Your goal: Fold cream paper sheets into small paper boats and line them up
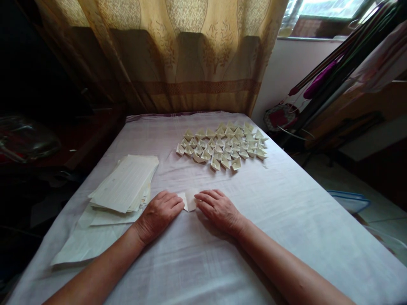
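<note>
A small folded piece of paper (pixel 190 202) lies at the middle of the table, with a crease down its centre. My left hand (pixel 164 210) is closed on its left edge, fingers together and thumb side hidden. On the right edge rests my right hand (pixel 219 210), its fingers bent and pressed onto the paper. Beyond both hands stand several folded paper boats (pixel 219 148), grouped close together in rows. To the left of my left hand is a stack of paper sheets (pixel 125 182), with larger sheets spread underneath.
A pale cloth covers the table (pixel 270 237). Behind its far edge hangs a yellow patterned curtain (pixel 190 55). Dark furniture (pixel 101 131) stands along the left side. At the right are a small bag (pixel 281 116), hanging cloths and a blue-rimmed container (pixel 348 201) on the floor.
</note>
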The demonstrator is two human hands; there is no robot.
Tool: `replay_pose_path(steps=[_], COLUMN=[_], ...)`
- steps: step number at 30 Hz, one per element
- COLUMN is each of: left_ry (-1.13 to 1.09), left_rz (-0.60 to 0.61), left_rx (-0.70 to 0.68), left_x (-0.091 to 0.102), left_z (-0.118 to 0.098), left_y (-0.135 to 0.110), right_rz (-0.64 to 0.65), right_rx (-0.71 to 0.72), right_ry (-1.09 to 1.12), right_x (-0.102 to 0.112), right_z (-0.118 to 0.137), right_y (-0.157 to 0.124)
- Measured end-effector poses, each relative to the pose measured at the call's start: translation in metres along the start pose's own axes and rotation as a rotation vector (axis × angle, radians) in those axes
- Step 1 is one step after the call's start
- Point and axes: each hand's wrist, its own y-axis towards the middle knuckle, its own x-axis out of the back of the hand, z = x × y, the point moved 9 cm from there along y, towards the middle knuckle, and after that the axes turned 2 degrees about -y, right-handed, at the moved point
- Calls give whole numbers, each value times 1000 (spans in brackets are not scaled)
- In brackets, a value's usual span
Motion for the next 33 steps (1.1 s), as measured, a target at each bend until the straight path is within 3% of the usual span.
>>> replay_pose_path(steps=[7,13,16,22,33], left_ry=[-86,-166,-199,-237,-286], left_rz=[5,5,-13,-16,17], left_rx=[152,216,255,277,276], left_x=[1,1,1,0,-1], left_z=[-17,-14,-9,-7,-5], left_y=[-12,-14,-13,-13,-16], right_rz=[100,265,251,80,131], right_rx=[40,69,123,283,115], right_ry=[89,173,124,60,232], right_x=[-1,-3,-3,5,-6], right_z=[9,0,-1,10,-13], right_y=[8,9,11,12,12])
